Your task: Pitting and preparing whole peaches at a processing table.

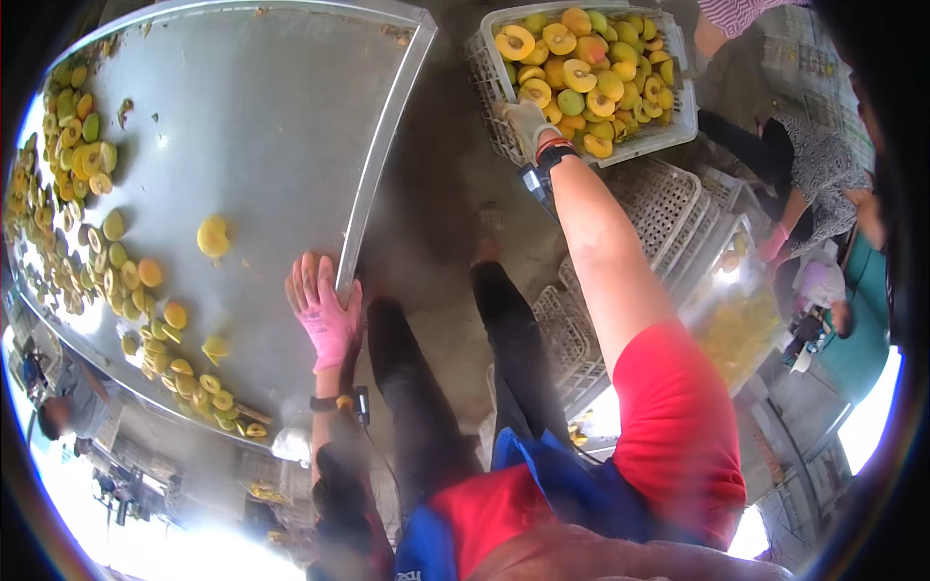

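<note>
My left hand (325, 319), in a pink glove with bare fingertips, lies over the raised metal rim (378, 156) of a sheet-metal table (269, 123). Its fingers spread on the tabletop, with the thumb on the rim. My right hand (527, 120), in a pale glove, grips the near left corner of a white plastic crate (501, 72). Heaped in that crate are halved yellow stone fruit (581, 76), some tinged red or green. One fruit piece (213, 236) sits by itself on the table, left of my left hand.
Many fruit halves (138, 290) line the table's far left and lower edges. Stacked perforated crates (657, 210) stand below the held crate. Another person's striped sleeve (741, 14) and arm reach its right end. Another person (821, 174) bends beside a fruit-filled container (741, 334).
</note>
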Action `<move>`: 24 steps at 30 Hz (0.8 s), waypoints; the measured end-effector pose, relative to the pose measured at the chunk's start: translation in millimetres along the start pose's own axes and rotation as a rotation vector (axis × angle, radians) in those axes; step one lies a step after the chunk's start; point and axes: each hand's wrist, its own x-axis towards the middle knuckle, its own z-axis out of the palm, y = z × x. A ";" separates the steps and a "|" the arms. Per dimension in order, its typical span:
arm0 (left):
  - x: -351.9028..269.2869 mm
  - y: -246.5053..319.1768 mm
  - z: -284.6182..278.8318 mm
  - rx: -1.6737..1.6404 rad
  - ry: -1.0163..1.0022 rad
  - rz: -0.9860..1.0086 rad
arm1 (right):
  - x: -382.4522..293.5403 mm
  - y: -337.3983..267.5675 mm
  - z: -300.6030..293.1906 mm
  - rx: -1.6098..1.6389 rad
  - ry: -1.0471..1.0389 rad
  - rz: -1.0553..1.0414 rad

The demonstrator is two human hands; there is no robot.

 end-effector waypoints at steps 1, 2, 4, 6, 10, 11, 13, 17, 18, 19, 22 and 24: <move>-0.2 2.2 1.8 0.040 0.024 -0.023 | -5.3 -1.6 -1.8 -0.203 -0.024 -0.165; 0.5 1.9 2.8 0.037 0.032 -0.027 | -7.2 -5.5 -1.4 -0.401 -0.043 -0.342; 0.4 2.5 7.3 -0.006 0.046 -0.004 | -16.6 -11.5 0.5 -0.459 -0.009 -0.235; -1.6 1.4 10.9 0.011 0.034 -0.015 | -35.3 -7.3 1.7 -0.564 0.065 0.002; -3.8 2.4 9.5 -0.015 0.029 -0.038 | -96.1 -9.2 4.7 -0.710 0.129 0.400; -3.3 1.5 7.9 -0.011 0.026 -0.047 | -112.3 -24.7 4.5 -0.705 0.102 0.421; 1.7 7.2 19.2 -0.040 0.062 -0.023 | -132.1 -22.8 -12.4 -0.794 0.026 0.534; 4.4 6.2 12.4 -0.025 0.075 -0.043 | -153.8 -45.3 0.4 -0.981 -0.181 0.556; 6.0 9.0 16.5 -0.032 0.083 -0.038 | -161.8 -39.9 0.3 -1.006 -0.177 0.496; 7.2 12.6 22.4 -0.047 0.078 -0.036 | -170.2 -39.3 -1.3 -1.018 -0.186 0.493; 11.2 13.4 19.3 -0.048 0.092 -0.044 | -191.4 -54.5 12.1 -0.965 -0.208 0.448; 13.6 16.7 21.0 -0.071 0.095 -0.055 | -209.1 -63.8 16.1 -0.958 -0.208 0.369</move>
